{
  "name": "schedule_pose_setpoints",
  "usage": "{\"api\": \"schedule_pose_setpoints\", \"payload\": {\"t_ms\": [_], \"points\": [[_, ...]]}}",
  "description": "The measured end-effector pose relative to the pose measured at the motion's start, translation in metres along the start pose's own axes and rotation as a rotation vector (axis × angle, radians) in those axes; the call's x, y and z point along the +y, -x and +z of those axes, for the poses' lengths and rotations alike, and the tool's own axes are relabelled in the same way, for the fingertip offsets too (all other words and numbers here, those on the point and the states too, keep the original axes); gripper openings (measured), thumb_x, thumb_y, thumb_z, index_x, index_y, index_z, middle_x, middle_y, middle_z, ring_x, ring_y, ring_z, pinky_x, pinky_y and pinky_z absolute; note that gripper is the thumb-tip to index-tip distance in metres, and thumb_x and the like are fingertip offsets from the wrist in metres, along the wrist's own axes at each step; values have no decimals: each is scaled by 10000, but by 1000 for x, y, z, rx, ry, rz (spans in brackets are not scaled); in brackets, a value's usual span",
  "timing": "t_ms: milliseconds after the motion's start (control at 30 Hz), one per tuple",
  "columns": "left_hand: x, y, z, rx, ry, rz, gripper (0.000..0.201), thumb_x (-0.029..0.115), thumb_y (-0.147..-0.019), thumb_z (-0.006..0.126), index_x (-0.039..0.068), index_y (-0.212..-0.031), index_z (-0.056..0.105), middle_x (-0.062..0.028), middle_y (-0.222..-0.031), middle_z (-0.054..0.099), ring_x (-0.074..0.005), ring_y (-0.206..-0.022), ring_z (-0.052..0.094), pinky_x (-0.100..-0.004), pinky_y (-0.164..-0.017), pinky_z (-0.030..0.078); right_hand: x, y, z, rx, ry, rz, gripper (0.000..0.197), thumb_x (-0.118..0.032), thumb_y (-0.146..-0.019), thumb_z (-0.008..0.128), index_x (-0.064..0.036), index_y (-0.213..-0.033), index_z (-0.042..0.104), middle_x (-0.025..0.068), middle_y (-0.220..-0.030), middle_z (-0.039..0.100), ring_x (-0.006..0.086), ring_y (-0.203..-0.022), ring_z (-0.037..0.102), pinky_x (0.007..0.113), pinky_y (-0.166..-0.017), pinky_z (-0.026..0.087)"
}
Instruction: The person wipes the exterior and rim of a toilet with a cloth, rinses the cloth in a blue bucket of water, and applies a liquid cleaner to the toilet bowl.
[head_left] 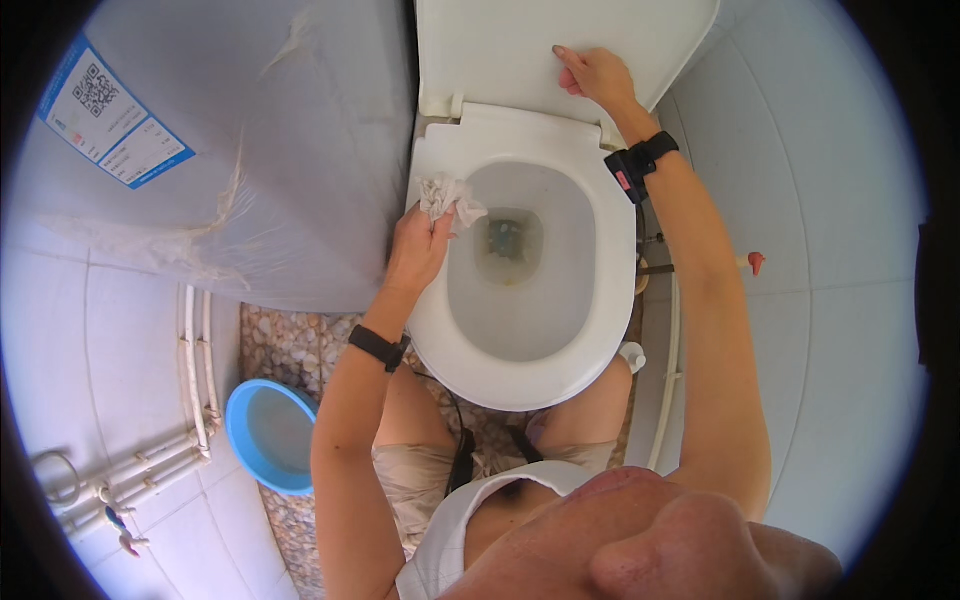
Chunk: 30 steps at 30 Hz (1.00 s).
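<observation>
A white toilet [600, 330] stands in front of me with its seat ring down and its lid [500, 50] raised. My left hand [418, 245] pinches a crumpled whitish tissue [445, 197] at the left side of the seat. Part of the tissue reaches over the bowl's inner edge. My right hand [597, 77] is up at the lid, one finger stretched out and the others curled in, with nothing seen in them. Whether it presses on the lid is hard to tell. Water [507, 237] stands at the bottom of the bowl.
A large grey plastic-wrapped object [300, 150] with a label [115, 115] stands close on the left. A blue basin [262, 470] sits on the pebbled floor [280, 340]. Pipes [150, 465] run along the left wall. A red-handled valve [755, 263] sticks out at the right.
</observation>
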<state>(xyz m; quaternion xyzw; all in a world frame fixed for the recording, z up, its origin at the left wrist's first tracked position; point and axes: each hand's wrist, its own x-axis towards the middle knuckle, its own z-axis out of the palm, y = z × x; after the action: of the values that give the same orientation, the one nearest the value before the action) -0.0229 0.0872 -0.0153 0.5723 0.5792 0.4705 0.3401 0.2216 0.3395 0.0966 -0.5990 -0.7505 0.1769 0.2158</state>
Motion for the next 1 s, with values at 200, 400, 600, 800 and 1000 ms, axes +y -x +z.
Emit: {"api": "schedule_pose_setpoints", "payload": {"t_ms": [200,400,600,800,1000], "points": [[12,0,-1,24,-78,19,290,211,-973,536,-67,-1032,594,-216,-864,649,-305,-731,673,-378,-656,529,6,2,2,25,-39,28,537,-566,-886,520,-117,-641,683,4,-598,659,132,-583,649,292,-630,484],[3,3,-2,52,-23,-4,298,228,-969,542,-60,-1020,598,-229,-882,650,-358,-758,655,-387,-683,518,-16,6,12,16,-94,12,538,-556,-892,517,-103,-665,698,10,-588,659,132,-592,655,295,-626,491],[-11,1,-2,69,-44,45,301,235,-962,553,-59,-1008,598,-241,-871,639,-403,-771,623,-421,-698,499,3,9,14,-25,-152,78,528,-523,-893,542,-62,-686,698,30,-636,681,135,-626,671,298,-626,513],[11,2,-3,61,-102,25,306,247,-954,560,-55,-967,603,-252,-843,628,-433,-753,597,-438,-683,490,-7,8,16,-17,-178,42,540,-503,-913,545,-33,-690,692,64,-664,685,158,-590,667,276,-631,532],[-3,2,0,101,-104,89,306,249,-950,563,-55,-947,601,-250,-827,622,-428,-740,594,-433,-666,485,-17,2,23,-22,-180,-19,541,-514,-912,521,-54,-682,692,45,-638,674,148,-580,661,289,-620,518]]}}
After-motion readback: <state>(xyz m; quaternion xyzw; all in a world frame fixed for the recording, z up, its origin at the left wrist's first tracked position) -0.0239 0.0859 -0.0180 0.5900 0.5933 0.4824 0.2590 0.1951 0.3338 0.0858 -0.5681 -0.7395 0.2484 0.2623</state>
